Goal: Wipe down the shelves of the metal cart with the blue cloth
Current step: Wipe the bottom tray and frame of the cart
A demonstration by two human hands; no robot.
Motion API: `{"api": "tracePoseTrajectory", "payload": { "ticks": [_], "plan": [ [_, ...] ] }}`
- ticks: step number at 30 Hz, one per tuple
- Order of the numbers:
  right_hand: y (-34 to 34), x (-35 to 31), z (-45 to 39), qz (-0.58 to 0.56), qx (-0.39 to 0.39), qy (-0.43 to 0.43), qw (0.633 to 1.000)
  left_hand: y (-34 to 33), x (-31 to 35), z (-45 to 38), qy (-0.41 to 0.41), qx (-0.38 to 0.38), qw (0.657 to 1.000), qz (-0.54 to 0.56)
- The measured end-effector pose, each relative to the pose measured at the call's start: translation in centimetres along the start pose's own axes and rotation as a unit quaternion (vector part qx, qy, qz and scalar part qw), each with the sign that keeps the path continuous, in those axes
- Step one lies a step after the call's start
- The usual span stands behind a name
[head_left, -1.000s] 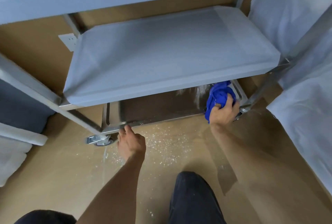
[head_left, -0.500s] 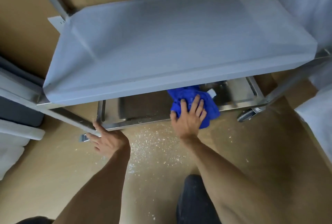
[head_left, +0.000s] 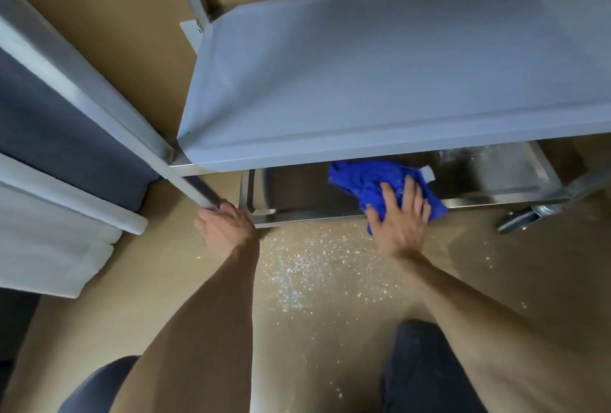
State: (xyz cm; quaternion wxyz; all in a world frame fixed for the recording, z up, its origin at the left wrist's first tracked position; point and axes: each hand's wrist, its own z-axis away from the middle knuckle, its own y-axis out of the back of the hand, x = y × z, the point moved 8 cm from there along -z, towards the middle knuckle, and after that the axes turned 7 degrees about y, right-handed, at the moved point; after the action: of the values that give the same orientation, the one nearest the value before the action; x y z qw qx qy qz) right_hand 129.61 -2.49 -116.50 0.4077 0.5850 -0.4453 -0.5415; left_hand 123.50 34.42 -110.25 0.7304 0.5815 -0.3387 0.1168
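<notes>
The metal cart's bottom shelf [head_left: 297,194] is bare shiny steel, low near the floor. Above it, the middle shelf [head_left: 380,81] is covered in pale film. A crumpled blue cloth [head_left: 360,181] lies on the bottom shelf's front edge. My right hand [head_left: 401,217] presses flat on the cloth with fingers spread. My left hand [head_left: 224,227] grips the foot of the cart's front left leg [head_left: 198,187] at the shelf corner.
White crumbs [head_left: 307,263] are scattered on the brown floor in front of the cart. A caster wheel [head_left: 519,219] shows at the right. A dark and white padded piece [head_left: 59,214] stands to the left. My dark-trousered knees are at the bottom.
My right hand has swept the cloth leftward along the bottom shelf, from its right end to the middle. My left hand has shifted to the corner leg. The view has swung left.
</notes>
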Motion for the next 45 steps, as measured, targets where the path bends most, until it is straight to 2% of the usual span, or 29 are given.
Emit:
{"api": "tracePoseTrajectory", "payload": {
  "ticks": [4,6,8,10,13,15,18,23,29,32,35,39,40,42,45],
  "plan": [
    [2.9,8.4,-1.8,-0.028,0.011,-0.150,0.988,-0.7,0.0,-0.2,-0.066,-0.012,0.997,-0.034],
    [3.2,8.2,-2.5,-0.050,-0.001,-0.183,0.982,-1.0,0.1,0.1,-0.080,-0.013,0.996,-0.025],
    [2.2,5.2,-2.6,-0.060,-0.001,-0.201,0.978,-1.2,0.1,-0.1,-0.077,-0.024,0.996,-0.026],
    [0.5,-0.3,-1.9,-0.034,0.009,-0.147,0.989,-1.2,0.0,-0.4,-0.075,-0.035,0.996,-0.040],
    [-3.2,-12.0,0.4,0.001,0.009,0.017,1.000,-1.4,-0.2,-0.8,-0.097,-0.058,0.992,-0.055],
    [-5.8,-20.7,2.0,0.016,-0.006,0.123,0.992,-1.2,-0.3,-1.1,-0.112,-0.074,0.990,-0.047],
    [-7.5,-27.5,3.2,0.017,-0.018,0.151,0.988,-0.4,-0.3,-1.8,-0.125,-0.092,0.987,-0.040],
    [-7.3,-24.8,2.9,0.045,-0.038,0.200,0.978,-0.1,-0.1,-2.2,-0.174,-0.114,0.975,-0.073],
    [-3.8,-11.1,3.3,0.049,-0.023,0.016,0.998,-0.5,-0.1,-0.7,-0.145,-0.140,0.975,-0.088],
    [-2.9,-8.0,2.7,0.023,-0.027,-0.044,0.998,-0.7,0.2,-0.1,-0.114,-0.143,0.981,-0.066],
    [-3.8,-11.5,3.1,0.028,-0.019,-0.031,0.999,-0.8,0.1,-0.3,-0.101,-0.150,0.982,-0.061],
    [-6.2,-23.5,3.3,0.062,-0.053,0.125,0.989,-1.0,0.1,-0.6,-0.099,-0.166,0.979,-0.070],
    [-6.8,-25.7,3.5,0.056,-0.063,0.134,0.987,-1.0,0.0,-0.8,-0.097,-0.163,0.980,-0.066],
    [-7.5,-27.5,3.4,0.053,-0.069,0.131,0.988,-1.1,-0.3,-1.2,-0.095,-0.153,0.981,-0.065],
    [-7.6,-26.6,3.4,0.057,-0.030,0.163,0.985,-1.3,-0.7,-1.4,-0.079,-0.140,0.985,-0.068]
  ]
}}
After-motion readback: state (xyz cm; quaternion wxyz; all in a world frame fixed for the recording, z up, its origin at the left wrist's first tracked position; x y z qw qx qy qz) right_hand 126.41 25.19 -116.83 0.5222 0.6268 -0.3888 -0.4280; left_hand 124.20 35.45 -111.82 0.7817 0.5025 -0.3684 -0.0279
